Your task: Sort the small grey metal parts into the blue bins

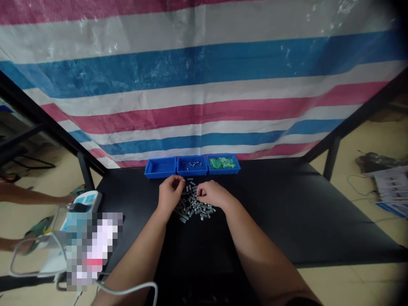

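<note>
Handling loose metal pieces (pixel 194 207) — a picking-over step, by my judgement. They lie heaped mid-desk (pixel 264 204), short of the far edge, where three blue trays (pixel 192 172) stand in a row. Left hand (pixel 172 190) at the heap's far-left side, fingers drawn narrow; right hand (pixel 212 192) at its right, fingers curled. Cannot tell whether either holds a piece. Next move probably calls for a light, single-piece pinch.
</note>
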Demonstrator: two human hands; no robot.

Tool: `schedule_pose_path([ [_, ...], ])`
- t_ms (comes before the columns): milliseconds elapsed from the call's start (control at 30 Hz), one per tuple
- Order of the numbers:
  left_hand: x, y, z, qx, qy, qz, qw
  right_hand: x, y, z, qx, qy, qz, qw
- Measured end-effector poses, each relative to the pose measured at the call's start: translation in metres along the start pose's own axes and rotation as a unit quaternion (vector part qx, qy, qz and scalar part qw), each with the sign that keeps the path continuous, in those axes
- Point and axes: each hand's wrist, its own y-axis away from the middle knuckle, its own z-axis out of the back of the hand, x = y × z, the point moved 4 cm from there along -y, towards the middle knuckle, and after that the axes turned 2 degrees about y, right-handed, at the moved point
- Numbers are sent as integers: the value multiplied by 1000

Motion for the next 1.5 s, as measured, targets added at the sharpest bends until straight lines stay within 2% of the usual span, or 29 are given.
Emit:
schedule_pose_path([
  [100,-10,-30,-2,-17,2,-14,1000,0,-1,-2,2,13,-2,1000],
  [167,-16,-48,-4,-19,-37,-25,999,-1,-1,-2,2,18,-3,1000],
  [233,-19,-59,-5,-13,-82,-35,996,-1,-1,-3,3,23,-2,1000],
  [300,-19,-59,-2,-11,-109,-42,993,0,-1,-2,-3,28,3,1000],
  [367,-19,-50,3,-7,-130,-48,990,1,-1,0,-20,26,12,999],
  [433,-18,-33,7,21,-161,-53,985,0,-1,3,-49,15,15,999],
  [567,-15,7,10,145,-197,-76,967,-5,-5,6,-107,-42,22,993],
  [633,-13,22,10,176,-206,-82,959,-9,-10,6,-155,-95,32,983],
  [733,-11,34,9,182,-216,-77,956,-18,-19,3,-236,-198,35,951],
  [833,-9,36,8,174,-220,-77,957,-25,-27,0,-264,-271,40,925],
  [900,-8,36,8,166,-222,-75,958,-25,-27,0,-260,-253,41,931],
  [967,-8,35,7,161,-229,-68,958,-21,-22,3,-227,-184,46,955],
  [1067,-8,34,4,160,-250,-59,953,-9,-12,4,-125,-81,68,987],
  [1167,-9,33,2,164,-271,-60,947,0,-5,0,-51,-26,76,995],
  [1333,-17,18,5,153,-278,-50,947,7,-6,-11,-15,34,49,998],
  [1500,-34,-21,4,100,-262,-63,958,7,-7,-11,-13,39,33,999],
])
